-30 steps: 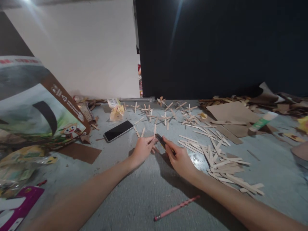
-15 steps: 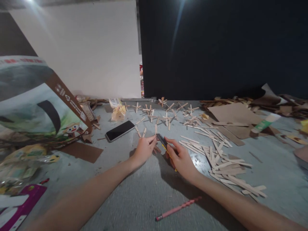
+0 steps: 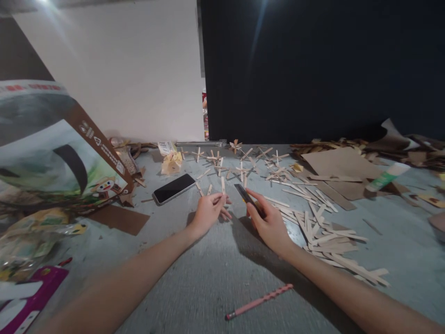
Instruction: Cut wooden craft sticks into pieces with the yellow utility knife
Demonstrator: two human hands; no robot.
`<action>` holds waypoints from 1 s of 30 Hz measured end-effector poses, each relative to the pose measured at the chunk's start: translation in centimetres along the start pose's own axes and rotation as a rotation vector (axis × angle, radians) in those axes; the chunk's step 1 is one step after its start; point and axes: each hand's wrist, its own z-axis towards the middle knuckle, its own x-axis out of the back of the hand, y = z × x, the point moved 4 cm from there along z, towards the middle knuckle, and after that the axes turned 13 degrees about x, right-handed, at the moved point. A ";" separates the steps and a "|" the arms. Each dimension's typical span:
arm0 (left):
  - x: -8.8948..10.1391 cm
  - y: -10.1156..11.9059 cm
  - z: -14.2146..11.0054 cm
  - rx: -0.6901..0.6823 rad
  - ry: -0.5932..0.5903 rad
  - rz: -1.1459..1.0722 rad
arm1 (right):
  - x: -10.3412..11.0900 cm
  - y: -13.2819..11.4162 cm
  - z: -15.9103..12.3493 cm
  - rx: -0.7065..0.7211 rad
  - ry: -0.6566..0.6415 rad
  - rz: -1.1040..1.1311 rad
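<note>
At mid-table my left hand [image 3: 208, 211] pinches a wooden craft stick [image 3: 223, 184], whose upper end stands out above the fingers. My right hand [image 3: 269, 222] is closed around a utility knife [image 3: 244, 195], dark with a little yellow showing, pointing up and to the left. A small gap separates the knife from the left hand. Two short stick pieces [image 3: 209, 189] lie just beyond my left fingers. To the right of my right hand spreads a pile of loose craft sticks [image 3: 323, 236]. Several small crossed-stick shapes [image 3: 241, 171] lie farther back.
A phone [image 3: 174, 189] lies left of my hands, and a pink twisted pencil [image 3: 259, 302] in front. Brown cardboard sheets [image 3: 342, 164] and a glue stick [image 3: 388, 177] are at the right. A large printed bag [image 3: 45, 153] stands at the left, near a purple package [image 3: 41, 294].
My right hand has drawn the knife away to the right from the stick in my left hand. The left hand's stick now tilts slightly and shows more of its length.
</note>
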 end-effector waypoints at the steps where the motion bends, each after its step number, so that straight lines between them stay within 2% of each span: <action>1: 0.0 0.0 0.0 -0.004 0.005 0.002 | -0.1 -0.1 0.0 0.052 -0.014 -0.040; 4: 0.1 0.0 0.1 -0.014 0.021 0.015 | -0.5 -0.6 -0.2 0.182 -0.067 -0.098; 10: -0.1 -0.2 0.1 -0.020 0.001 0.061 | -0.9 -1.2 -0.7 0.254 -0.125 -0.158; 30: -0.3 -0.1 -0.5 -0.002 0.010 0.146 | -1.0 -1.2 -0.7 0.204 -0.144 -0.165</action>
